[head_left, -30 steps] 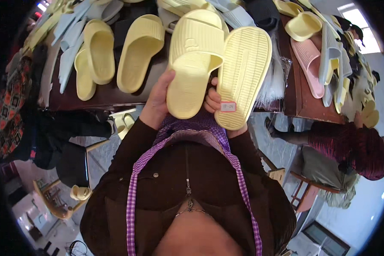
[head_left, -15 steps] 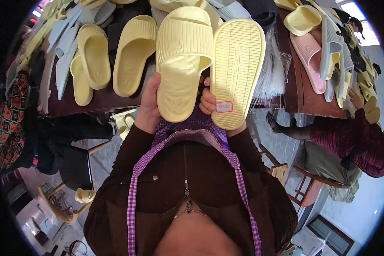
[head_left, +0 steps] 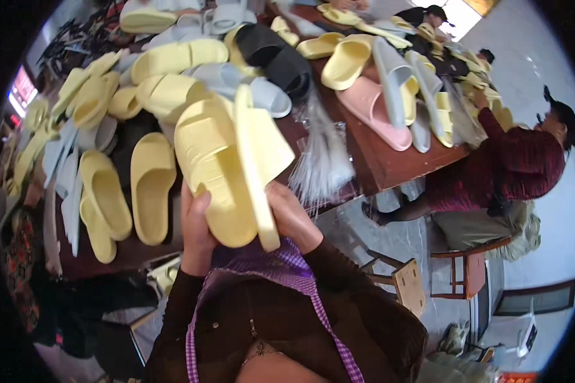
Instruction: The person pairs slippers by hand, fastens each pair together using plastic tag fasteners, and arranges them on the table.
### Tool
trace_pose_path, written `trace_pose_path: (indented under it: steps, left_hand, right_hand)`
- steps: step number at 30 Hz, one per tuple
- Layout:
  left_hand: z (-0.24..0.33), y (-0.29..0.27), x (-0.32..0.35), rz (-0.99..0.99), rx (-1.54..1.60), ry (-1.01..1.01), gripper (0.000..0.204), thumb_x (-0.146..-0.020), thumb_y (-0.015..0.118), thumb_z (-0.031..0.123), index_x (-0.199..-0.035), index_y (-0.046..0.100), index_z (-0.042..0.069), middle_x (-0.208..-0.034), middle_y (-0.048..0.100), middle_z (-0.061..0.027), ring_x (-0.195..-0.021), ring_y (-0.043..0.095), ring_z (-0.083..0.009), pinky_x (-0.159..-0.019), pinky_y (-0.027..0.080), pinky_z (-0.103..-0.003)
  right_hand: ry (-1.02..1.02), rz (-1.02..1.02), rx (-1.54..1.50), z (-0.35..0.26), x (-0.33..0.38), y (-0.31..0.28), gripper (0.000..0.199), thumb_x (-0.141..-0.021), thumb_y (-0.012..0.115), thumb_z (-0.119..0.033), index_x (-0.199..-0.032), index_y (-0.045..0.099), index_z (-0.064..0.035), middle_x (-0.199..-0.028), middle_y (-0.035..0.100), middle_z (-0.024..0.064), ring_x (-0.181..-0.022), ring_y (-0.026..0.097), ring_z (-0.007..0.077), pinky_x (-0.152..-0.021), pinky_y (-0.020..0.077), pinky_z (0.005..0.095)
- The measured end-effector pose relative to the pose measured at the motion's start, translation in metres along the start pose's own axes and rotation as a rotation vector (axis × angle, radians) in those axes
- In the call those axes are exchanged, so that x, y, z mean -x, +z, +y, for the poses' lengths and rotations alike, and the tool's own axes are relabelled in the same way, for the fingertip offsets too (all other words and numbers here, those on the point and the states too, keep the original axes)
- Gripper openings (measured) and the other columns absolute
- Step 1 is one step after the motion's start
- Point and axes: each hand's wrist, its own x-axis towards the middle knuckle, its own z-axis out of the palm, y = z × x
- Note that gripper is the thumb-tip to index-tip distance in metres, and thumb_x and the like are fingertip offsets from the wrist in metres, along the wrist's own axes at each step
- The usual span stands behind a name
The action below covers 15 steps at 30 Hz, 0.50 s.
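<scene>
In my left hand (head_left: pixel 198 220) is a pale yellow slide sandal (head_left: pixel 227 201), its footbed and ribbed strap facing up and the thumb pressed on its near side edge. My right hand (head_left: pixel 295 214) holds a second yellow slide sandal (head_left: pixel 254 179), turned on edge so that its sole side shows as a narrow strip. The two sandals stand close against each other over the table's near edge. The right fingers are partly hidden behind the second sandal. Just left of them, more yellow slide sandals (head_left: pixel 152 191) lie on the dark table.
A bundle of clear plastic bags (head_left: pixel 326 159) lies right of my hands. Beyond are black slides (head_left: pixel 281 60) and a pink slide (head_left: pixel 377 112) among grey ones. A co-worker in a dark red top (head_left: pixel 517 159) stands at the right. A wooden stool (head_left: pixel 402 281) is below the table.
The view has swung to the right. The right-hand sandal has turned from showing its flat sole to standing on edge, nearer the left one. Both sandals stay in my hands.
</scene>
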Motion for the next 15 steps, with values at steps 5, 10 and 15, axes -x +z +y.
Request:
trace_pose_path:
  steps: [5, 10, 15]
  left_hand:
    - [-0.002, 0.015, -0.009, -0.013, -0.216, 0.179, 0.052, -0.084, 0.042, 0.002, -0.135, 0.031, 0.0, -0.128, 0.044, -0.0141, -0.112, 0.048, -0.0219, -0.097, 0.037, -0.031]
    - [-0.008, 0.025, -0.011, -0.135, -0.448, 0.351, 0.052, -0.087, 0.041, 0.002, -0.138, 0.027, 0.0, -0.13, 0.042, -0.0151, -0.113, 0.047, -0.0217, -0.096, 0.036, -0.031]
    - [-0.004, 0.013, -0.008, -0.182, -0.316, 0.277, 0.055, -0.089, 0.044, 0.003, -0.14, 0.023, 0.002, -0.131, 0.041, -0.0147, -0.113, 0.047, -0.0204, -0.095, 0.038, -0.031]
  right_hand:
    - [0.033, -0.066, -0.206, -0.014, 0.006, -0.002, 0.049, -0.082, 0.064, -0.018, -0.123, 0.046, 0.0036, -0.111, 0.059, 0.0113, -0.097, 0.059, 0.0194, -0.084, 0.0486, 0.0317]
    - [-0.029, -0.075, 0.042, -0.021, 0.01, -0.008, 0.057, -0.077, 0.066, -0.011, -0.126, 0.042, 0.0039, -0.112, 0.058, 0.0115, -0.099, 0.059, 0.0214, -0.087, 0.0482, 0.0337]
    - [-0.347, 0.243, 0.3, -0.107, -0.005, -0.032, 0.054, -0.076, 0.068, -0.007, -0.124, 0.043, -0.0004, -0.103, 0.061, 0.0096, -0.086, 0.062, 0.021, -0.076, 0.0526, 0.0335]
